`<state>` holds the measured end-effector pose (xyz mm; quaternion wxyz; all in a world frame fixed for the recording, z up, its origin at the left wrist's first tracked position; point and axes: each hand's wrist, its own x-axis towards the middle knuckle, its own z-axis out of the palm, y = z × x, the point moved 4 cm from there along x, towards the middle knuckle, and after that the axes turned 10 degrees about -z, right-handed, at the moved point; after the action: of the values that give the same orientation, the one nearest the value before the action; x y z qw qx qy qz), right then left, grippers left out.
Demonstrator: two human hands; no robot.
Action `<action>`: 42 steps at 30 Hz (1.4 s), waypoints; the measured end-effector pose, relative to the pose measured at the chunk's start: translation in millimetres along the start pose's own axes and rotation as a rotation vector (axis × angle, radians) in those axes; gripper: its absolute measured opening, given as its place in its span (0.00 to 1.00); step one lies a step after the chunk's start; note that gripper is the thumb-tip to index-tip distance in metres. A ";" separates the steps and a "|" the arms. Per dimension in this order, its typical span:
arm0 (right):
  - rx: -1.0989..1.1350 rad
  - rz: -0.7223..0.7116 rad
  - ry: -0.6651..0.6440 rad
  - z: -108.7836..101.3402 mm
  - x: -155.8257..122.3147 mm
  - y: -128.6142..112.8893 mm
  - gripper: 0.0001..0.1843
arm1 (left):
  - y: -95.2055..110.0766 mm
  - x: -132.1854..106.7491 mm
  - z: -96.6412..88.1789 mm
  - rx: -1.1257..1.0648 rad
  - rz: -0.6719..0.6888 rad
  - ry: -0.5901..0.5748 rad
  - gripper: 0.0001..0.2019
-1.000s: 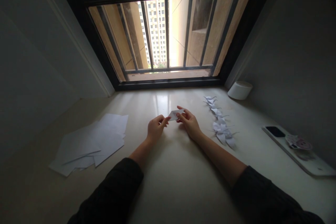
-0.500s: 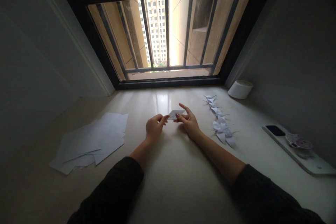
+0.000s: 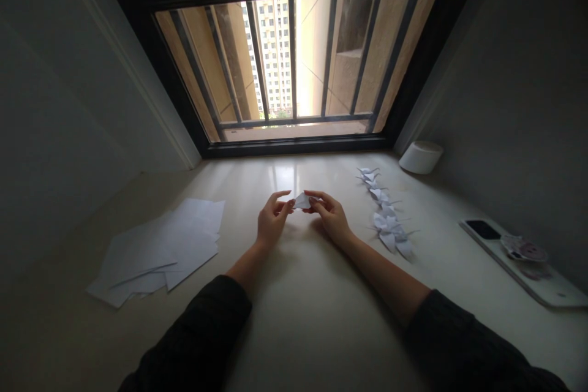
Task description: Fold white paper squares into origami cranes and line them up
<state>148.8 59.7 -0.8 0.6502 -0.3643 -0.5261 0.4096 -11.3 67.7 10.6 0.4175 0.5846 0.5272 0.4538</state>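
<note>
Between my hands, just above the pale sill, is a small folded piece of white paper point(image 3: 302, 200). My left hand point(image 3: 272, 217) pinches its left corner between thumb and fingers, with the index finger raised. On the other side my right hand point(image 3: 331, 215) grips the right part, its index finger curled over the top edge. Fingers hide both ends of the folded paper. To the right of my right hand, a row of several folded white paper cranes point(image 3: 388, 223) runs away from me toward the window.
A loose pile of white paper sheets point(image 3: 158, 245) lies at the left. At the right are a white phone point(image 3: 528, 275) with a round grip on its back and a white cylindrical object point(image 3: 420, 157) by the wall. The barred window point(image 3: 294, 146) closes off the far side.
My right index finger has come down from pointing outward onto the paper's upper edge. My left index finger has lifted and straightened. The paper now shows a more triangular outline.
</note>
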 end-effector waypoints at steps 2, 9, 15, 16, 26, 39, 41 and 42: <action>-0.007 0.003 0.002 -0.1 0.3 0.2 0.21 | 3.1 -0.6 2.5 -0.028 0.033 -0.051 0.22; -0.066 0.030 -0.082 1.6 -2.0 2.7 0.23 | 2.8 0.7 1.8 0.007 0.088 -0.021 0.15; -0.116 0.038 -0.084 1.0 -2.2 4.5 0.19 | -0.4 1.7 0.6 -0.008 0.096 -0.008 0.12; -0.114 0.048 -0.079 0.9 -2.0 4.7 0.19 | -0.4 1.5 0.6 -0.011 0.099 -0.011 0.12; 0.007 0.031 -0.034 1.1 -0.2 0.2 0.15 | 4.3 -1.4 2.6 -0.028 0.048 -0.058 0.12; -0.022 0.051 0.039 -2.9 0.2 3.2 0.12 | -2.2 1.8 6.8 -0.165 -0.080 -0.115 0.13; -0.030 0.049 0.057 -3.6 0.3 4.1 0.12 | -3.8 2.2 7.2 -0.168 -0.100 -0.116 0.13; -0.035 0.047 0.062 -3.9 0.3 4.6 0.12 | -4.6 2.4 7.1 -0.170 -0.115 -0.111 0.13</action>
<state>151.9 61.7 -5.6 0.6500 -0.4003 -0.5040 0.4040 -5.4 70.5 4.6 0.5194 0.5403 0.4954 0.4391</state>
